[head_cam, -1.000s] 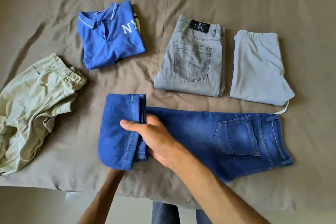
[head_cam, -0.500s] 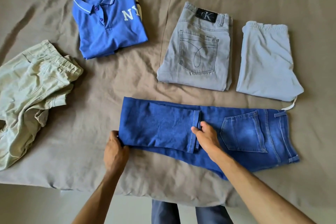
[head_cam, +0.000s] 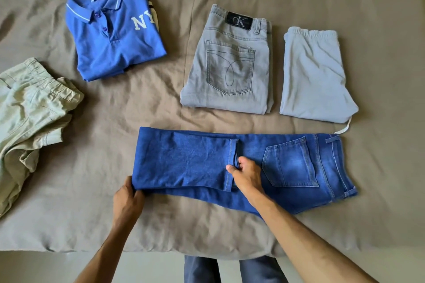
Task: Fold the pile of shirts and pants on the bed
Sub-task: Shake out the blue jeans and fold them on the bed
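Blue jeans (head_cam: 287, 163) lie across the near part of the bed, waist to the right, with the leg ends folded back over the thighs. My left hand (head_cam: 127, 202) grips the fold at the jeans' near left corner. My right hand (head_cam: 247, 176) pinches the hem of the folded-over leg near the back pocket. A folded blue polo shirt (head_cam: 115, 34) lies at the far left. Folded grey jeans (head_cam: 230, 62) and folded light blue pants (head_cam: 315, 76) sit at the far right. Crumpled pale green pants (head_cam: 30, 117) lie unfolded at the left edge.
The brown bedsheet (head_cam: 115, 122) is wrinkled and bare between the garments. The bed's near edge runs along the bottom, with my legs and the floor below it.
The leg end of the blue jeans has been carried rightward and laid flat over the thighs. My left hand came out from under the fabric and now holds the left fold.
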Tool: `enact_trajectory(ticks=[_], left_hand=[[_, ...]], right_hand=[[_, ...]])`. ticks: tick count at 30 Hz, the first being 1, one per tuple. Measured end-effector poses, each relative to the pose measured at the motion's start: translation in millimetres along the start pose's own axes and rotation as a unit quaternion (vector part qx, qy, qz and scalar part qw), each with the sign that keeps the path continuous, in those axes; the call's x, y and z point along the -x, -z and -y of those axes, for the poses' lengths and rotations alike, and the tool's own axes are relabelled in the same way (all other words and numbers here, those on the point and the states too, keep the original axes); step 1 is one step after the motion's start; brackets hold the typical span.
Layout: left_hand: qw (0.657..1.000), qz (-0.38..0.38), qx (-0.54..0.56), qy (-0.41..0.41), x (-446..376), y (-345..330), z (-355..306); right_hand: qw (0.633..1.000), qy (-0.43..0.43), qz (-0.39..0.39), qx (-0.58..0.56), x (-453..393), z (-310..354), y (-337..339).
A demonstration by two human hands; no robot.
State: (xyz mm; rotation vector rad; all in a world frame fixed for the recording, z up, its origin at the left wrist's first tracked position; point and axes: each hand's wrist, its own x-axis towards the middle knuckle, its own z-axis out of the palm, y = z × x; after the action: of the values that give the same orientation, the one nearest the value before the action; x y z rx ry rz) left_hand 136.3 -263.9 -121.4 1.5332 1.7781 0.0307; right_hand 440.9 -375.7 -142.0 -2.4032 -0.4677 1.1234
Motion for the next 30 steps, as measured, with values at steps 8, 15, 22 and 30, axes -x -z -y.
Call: enact_trajectory(ticks=[8, 15, 22, 30], left_hand=[[0.996, 0.018, 0.085, 0.026, 11, 10, 2], [0.995, -0.029, 0.097, -0.012, 28, 12, -27], [0.990, -0.076, 0.121, -0.022, 72, 11, -94], [0.975, -0.048, 0.215, -0.020, 157, -39, -198]], right_hand=[[1.000, -0.013, 0.013, -0.021, -1, 6, -9], [0.973, 0.120, -0.103, 0.170, 19, 9, -22], [0.985, 0.160, -0.027, 0.063, 35, 0, -25], [0.989, 0.135, 0.050, -0.028, 22, -35, 6]])
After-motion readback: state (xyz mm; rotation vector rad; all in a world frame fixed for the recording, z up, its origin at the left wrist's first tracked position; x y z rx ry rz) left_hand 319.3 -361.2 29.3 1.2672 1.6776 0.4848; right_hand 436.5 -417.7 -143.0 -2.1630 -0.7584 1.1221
